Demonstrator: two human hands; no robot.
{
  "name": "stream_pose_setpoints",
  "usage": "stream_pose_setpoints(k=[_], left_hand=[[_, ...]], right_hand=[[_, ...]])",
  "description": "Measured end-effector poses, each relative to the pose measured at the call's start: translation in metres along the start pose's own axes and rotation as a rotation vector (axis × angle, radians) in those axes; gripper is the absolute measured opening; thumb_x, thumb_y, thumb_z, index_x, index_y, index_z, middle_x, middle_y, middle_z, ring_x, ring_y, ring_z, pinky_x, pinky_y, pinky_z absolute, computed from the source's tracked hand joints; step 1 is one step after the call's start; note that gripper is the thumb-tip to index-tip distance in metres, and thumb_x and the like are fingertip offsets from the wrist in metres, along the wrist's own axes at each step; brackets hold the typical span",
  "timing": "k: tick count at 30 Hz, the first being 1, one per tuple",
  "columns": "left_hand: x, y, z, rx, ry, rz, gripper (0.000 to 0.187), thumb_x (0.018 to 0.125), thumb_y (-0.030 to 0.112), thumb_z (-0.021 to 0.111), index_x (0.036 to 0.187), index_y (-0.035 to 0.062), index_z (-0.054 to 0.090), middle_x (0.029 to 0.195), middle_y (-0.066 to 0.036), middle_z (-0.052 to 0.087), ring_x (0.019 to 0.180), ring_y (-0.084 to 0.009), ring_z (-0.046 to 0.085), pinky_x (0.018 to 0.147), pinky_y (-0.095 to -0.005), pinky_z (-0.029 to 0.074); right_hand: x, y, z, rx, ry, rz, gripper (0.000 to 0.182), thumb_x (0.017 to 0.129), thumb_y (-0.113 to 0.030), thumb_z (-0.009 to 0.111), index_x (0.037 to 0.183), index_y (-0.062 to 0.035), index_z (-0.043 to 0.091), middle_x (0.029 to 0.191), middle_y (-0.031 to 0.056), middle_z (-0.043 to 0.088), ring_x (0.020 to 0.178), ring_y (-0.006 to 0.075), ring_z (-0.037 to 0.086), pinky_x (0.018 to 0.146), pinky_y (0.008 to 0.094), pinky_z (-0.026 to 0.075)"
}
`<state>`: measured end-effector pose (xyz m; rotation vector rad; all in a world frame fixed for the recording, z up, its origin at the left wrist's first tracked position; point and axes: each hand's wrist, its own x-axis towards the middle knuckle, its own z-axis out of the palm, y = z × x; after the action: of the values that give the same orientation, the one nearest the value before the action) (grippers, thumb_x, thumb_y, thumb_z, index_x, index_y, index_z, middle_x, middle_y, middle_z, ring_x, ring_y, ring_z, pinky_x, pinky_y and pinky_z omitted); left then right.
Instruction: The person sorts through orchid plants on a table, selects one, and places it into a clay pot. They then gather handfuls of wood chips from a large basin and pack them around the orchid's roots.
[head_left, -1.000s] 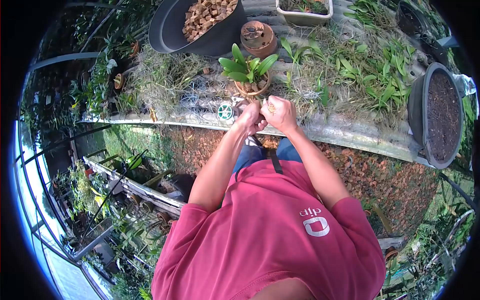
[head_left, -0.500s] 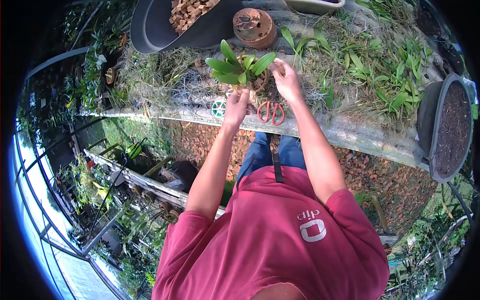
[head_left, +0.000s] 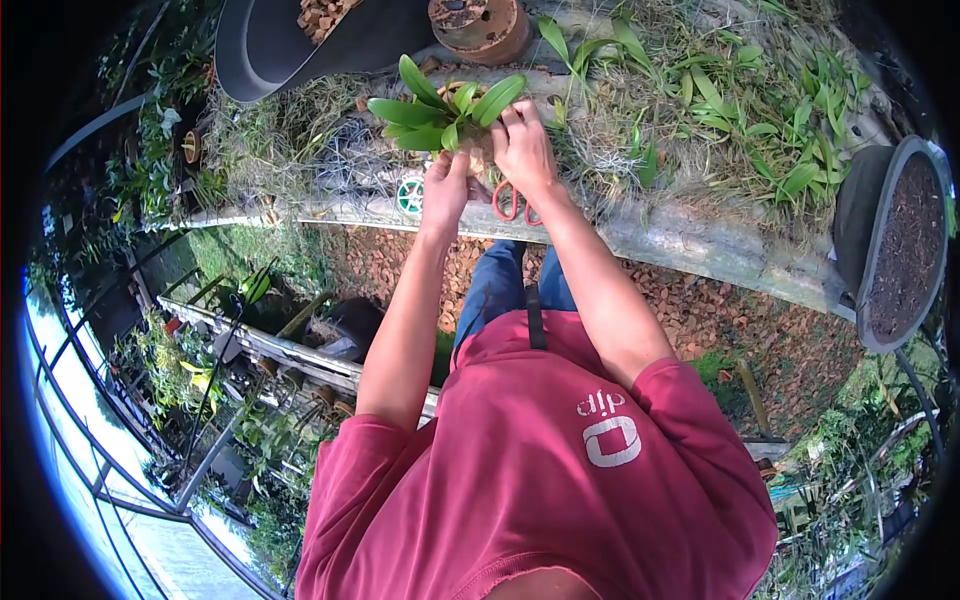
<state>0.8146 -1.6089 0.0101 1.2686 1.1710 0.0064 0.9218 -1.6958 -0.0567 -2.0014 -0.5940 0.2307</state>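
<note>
An orchid plant (head_left: 428,112) with broad green leaves stands out over the near side of the bench. My left hand (head_left: 445,192) pinches it low at its base, thumb uppermost. To the right of the leaves, my right hand (head_left: 525,150) curls its fingers down beside the plant's base; whatever they grip is hidden. Red-handled scissors (head_left: 506,203) lie just under my right wrist, partly covered by it. Left of my left hand is a green and white spool (head_left: 411,196). The plant's roots are mostly screened by my hands.
A dark tub (head_left: 245,60) with brick chunks (head_left: 322,16) and an upturned clay pot (head_left: 482,30) stand at the back. Loose plants (head_left: 800,150) and dry roots cover the bench's right side. A dark basin (head_left: 905,245) of soil stands at the right edge.
My right hand has turned from holding beside the leaf tips to curling down near the plant's base, now covering part of the scissors. The view has shifted slightly, moving the bench things leftward.
</note>
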Motion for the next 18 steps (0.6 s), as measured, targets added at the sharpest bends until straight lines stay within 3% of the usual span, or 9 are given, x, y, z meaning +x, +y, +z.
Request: stream_pose_setpoints(k=[3,10,14,15,18], left_hand=[[0.006,-0.006,-0.003,0.038,0.016,-0.006,0.025,0.108,0.030,0.055,0.117,0.0099,0.066,0.083,0.005,0.062,0.069,-0.0034,0.054,0.060,-0.0220,0.046],[-0.001,-0.008,-0.007,0.015,0.017,0.017,0.023,0.108,0.029,0.054,0.106,0.0101,0.066,0.079,0.005,0.060,0.068,-0.0034,0.054,0.060,-0.0219,0.046],[-0.009,-0.007,-0.012,-0.038,0.011,0.023,0.022,0.108,0.028,0.054,0.102,0.0094,0.064,0.078,0.005,0.058,0.066,-0.0039,0.053,0.060,-0.0222,0.046],[-0.013,-0.007,-0.011,-0.064,0.021,0.028,0.021,0.108,0.028,0.054,0.103,0.0096,0.064,0.078,0.005,0.059,0.065,-0.0039,0.053,0.060,-0.0223,0.046],[-0.016,-0.009,-0.009,-0.051,0.018,0.045,0.021,0.108,0.029,0.055,0.105,0.0098,0.065,0.079,0.005,0.060,0.065,-0.0042,0.053,0.060,-0.0222,0.046]], right_hand=[[-0.008,-0.002,-0.005,0.064,-0.061,0.030,0.023,0.089,-0.010,0.067,0.111,-0.0046,0.071,0.106,0.0145,0.061,0.101,0.0351,0.063,0.088,0.0445,0.054],[0.000,-0.002,-0.012,-0.150,-0.050,-0.071,0.021,0.087,-0.014,0.070,0.107,-0.0074,0.073,0.108,0.0133,0.061,0.101,0.0350,0.062,0.089,0.0447,0.054],[-0.005,-0.006,-0.022,-0.227,-0.052,-0.230,0.024,0.086,-0.017,0.070,0.109,-0.0122,0.076,0.121,0.0138,0.061,0.115,0.0358,0.054,0.098,0.0458,0.049],[-0.008,-0.007,-0.022,-0.277,-0.124,-0.156,0.027,0.086,-0.017,0.070,0.113,-0.0137,0.076,0.129,0.0158,0.058,0.121,0.0381,0.050,0.104,0.0469,0.046],[-0.008,-0.001,-0.021,-0.273,-0.087,-0.201,0.028,0.087,-0.017,0.069,0.114,-0.0125,0.075,0.132,0.0171,0.056,0.121,0.0400,0.049,0.105,0.0471,0.045]])
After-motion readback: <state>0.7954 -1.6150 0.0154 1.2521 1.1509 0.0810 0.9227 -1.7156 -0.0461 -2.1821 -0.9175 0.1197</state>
